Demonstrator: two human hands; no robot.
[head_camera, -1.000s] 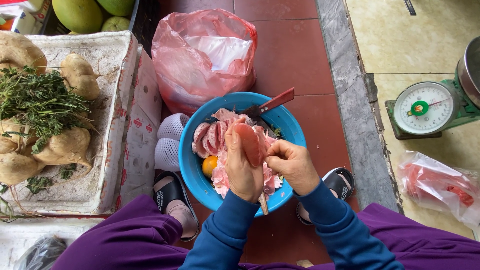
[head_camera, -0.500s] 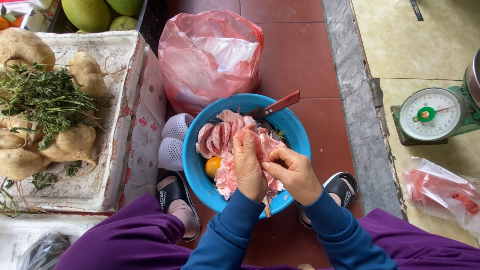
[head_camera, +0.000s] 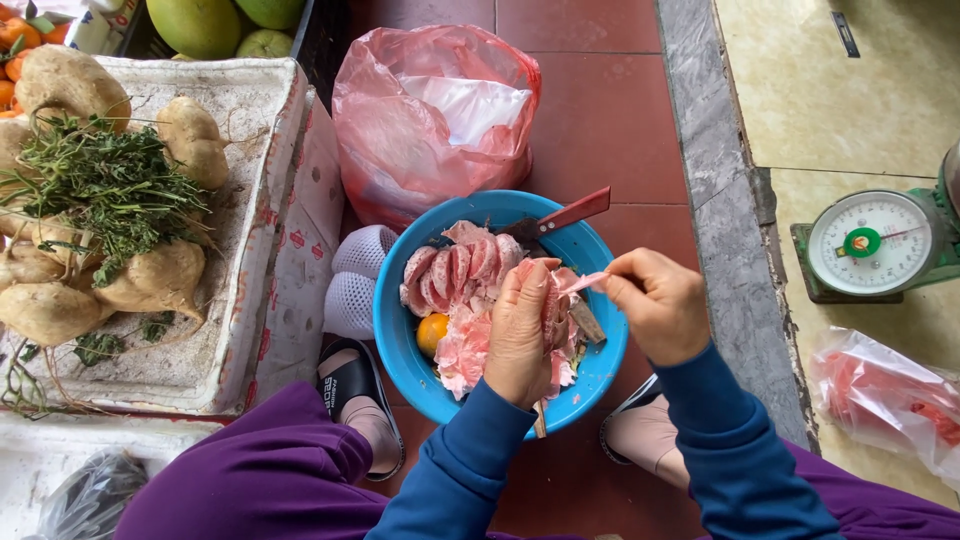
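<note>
A blue bowl (head_camera: 400, 345) on the red tiled floor holds pink pomelo segments (head_camera: 462, 268), peeled skins and a small orange fruit (head_camera: 433, 331). My left hand (head_camera: 519, 338) grips a pink pomelo segment over the bowl. My right hand (head_camera: 655, 302) pinches a strip of pink membrane (head_camera: 582, 282) and pulls it off that segment. A knife with a red-brown handle (head_camera: 572, 212) rests on the bowl's far rim.
A pink plastic bag (head_camera: 430, 110) stands behind the bowl. A white foam box (head_camera: 265, 200) at left carries pale tubers and green herbs. A green-and-white kitchen scale (head_camera: 870, 245) stands at right on the yellow floor, with another pink bag (head_camera: 885, 400) below it. White net sleeves (head_camera: 355, 280) lie beside the bowl.
My right hand has moved up and to the right, drawing a strip of membrane away from the segment. My left hand stays over the bowl with the segment.
</note>
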